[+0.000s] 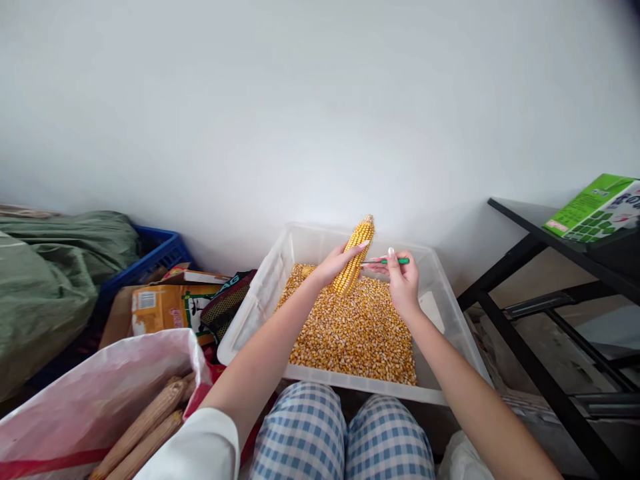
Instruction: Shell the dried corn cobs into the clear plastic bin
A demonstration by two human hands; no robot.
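Note:
A yellow ear of corn is tilted above a clear plastic bin, its tip pointing up and away. Around its middle, my left hand is wrapped from the left side. My right hand grips a thin tool with a green handle, probably a screwdriver, whose metal shaft points left and meets the ear's right side. Loose corn kernels cover much of the bin's floor below both hands. The exact shape of the tool's tip is hidden against the corn.
On the left stand a white and red sack with stripped cobs, packaged goods in a cardboard box, and a blue crate under green cloth. A black metal frame with a green carton stands close on the right.

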